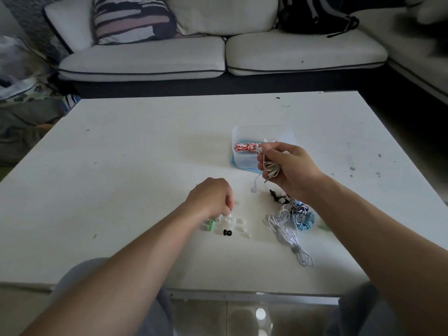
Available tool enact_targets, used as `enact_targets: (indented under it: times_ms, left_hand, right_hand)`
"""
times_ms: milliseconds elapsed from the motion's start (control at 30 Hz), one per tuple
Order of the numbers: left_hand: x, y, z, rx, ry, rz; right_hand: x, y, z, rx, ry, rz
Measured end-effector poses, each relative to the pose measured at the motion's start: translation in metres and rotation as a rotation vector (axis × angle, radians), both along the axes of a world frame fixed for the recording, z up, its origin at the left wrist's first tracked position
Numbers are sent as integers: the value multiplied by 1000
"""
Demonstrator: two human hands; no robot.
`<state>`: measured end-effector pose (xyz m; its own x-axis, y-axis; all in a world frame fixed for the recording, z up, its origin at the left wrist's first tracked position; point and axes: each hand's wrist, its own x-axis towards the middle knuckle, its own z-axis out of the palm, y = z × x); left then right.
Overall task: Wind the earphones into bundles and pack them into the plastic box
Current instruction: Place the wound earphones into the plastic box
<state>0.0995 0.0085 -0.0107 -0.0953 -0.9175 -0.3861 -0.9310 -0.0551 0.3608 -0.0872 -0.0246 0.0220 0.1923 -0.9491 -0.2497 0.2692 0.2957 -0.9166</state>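
Head view: right hand (pixel 291 170) clamped round white earphone bundle (pixel 271 169), right of centre, just beside plastic box (pixel 242 163) holding one red-and-white bundle (pixel 244 147). Left hand (pixel 211 197), centre, curled over small clips (pixel 238 221) on bench (pixel 121 166), grip unclear. Likely step: fetching a clip to fasten the bundle before boxing.

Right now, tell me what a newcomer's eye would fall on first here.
The right hand, raised above the white table, grips a white earphone bundle at the near edge of the clear plastic box, where a red-and-white bundle already lies. Nearer the person, a tangle of earphones sits on the right, and the left hand reaches down to small scattered pieces.
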Motion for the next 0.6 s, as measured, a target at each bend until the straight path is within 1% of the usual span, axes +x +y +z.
enact_targets:
  times_ms: [200, 600]
  left_hand:
    - [-8, 1, -8, -32, -112, -49]
    - [-15, 3, -12, -33, -146, -64]
  right_hand:
    - [-3, 0, 0, -16, 33, 15]
    - [-9, -1, 0, -46, 26, 51]
